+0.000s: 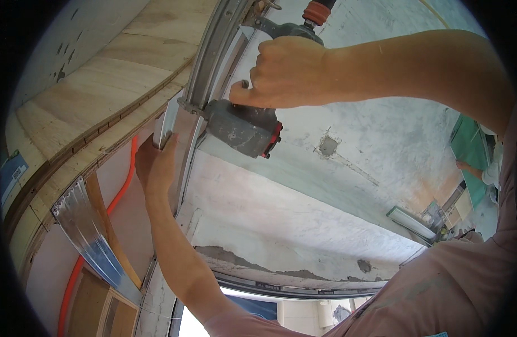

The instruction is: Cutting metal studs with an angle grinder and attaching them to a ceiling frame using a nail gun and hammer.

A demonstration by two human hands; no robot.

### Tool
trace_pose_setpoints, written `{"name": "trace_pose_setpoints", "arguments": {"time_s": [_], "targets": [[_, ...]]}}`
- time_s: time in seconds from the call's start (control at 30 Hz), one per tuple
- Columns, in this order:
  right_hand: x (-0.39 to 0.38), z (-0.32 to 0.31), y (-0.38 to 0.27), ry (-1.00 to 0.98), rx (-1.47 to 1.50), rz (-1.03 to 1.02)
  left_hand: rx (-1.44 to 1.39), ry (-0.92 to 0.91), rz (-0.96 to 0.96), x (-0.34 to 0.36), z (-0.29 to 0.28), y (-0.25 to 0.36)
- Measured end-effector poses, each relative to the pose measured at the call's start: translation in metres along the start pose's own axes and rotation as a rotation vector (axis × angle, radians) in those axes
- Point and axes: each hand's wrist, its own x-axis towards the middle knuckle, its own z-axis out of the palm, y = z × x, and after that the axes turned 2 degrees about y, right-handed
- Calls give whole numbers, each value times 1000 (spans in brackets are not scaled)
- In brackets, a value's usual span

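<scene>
The nail gun [241, 126], its nose [192, 106] near the wooden boards [110, 78], looks heavy and stiff, best held by the handle [299, 32] that the right hand [289, 70] wraps (closed right round it), while the left hand [157, 163] pinches a pale strip [167, 119], probably light and easily bent.

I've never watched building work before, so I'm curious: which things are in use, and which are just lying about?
Apparently in use:
nail gun, gripped by the right hand
hose end on it
pale strip, held by the left hand

Apparently just around:
orange tube
silvery ribbed strip
green panel, beside another person
</scene>
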Motion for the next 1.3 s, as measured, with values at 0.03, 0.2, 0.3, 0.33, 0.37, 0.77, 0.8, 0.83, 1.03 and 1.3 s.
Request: {"name": "trace_pose_setpoints", "arguments": {"time_s": [0.03, 0.2, 0.3, 0.33, 0.37, 0.77, 0.8, 0.83, 1.03, 1.3], "targets": [[0, -1, 0, -3, -1, 2, -9, 1, -3, -2, -1, 2], [-4, -7, 0, -38, 22, -65, -13, 9, 0, 0, 2, -4], [-7, -3, -1, 2, 3, -36, -36, 24, 34, 2, 3, -6], [-6, -3, -1, 4, 6, -36, -45, 3, 24, 1, 2, -4], [-5, -4, -1, 3, -4, -29, -54, -17, 13, 1, 1, -3], [2, -10, 2, -1, -19, -24, -26, 16, 18, 6, 7, -17], [7, -8, 2, 13, -12, -44, -22, 20, 3, 4, 6, -21], [3, -9, 2, 4, -18, -36, 1, 9, 13, 5, 6, -17], [-4, -9, 1, 10, -42, -22, 2, -24, 3, 4, 3, -2], [-8, -11, -7, 0, 37, -62, -31, -24, 6, -1, 1, -3]]}}
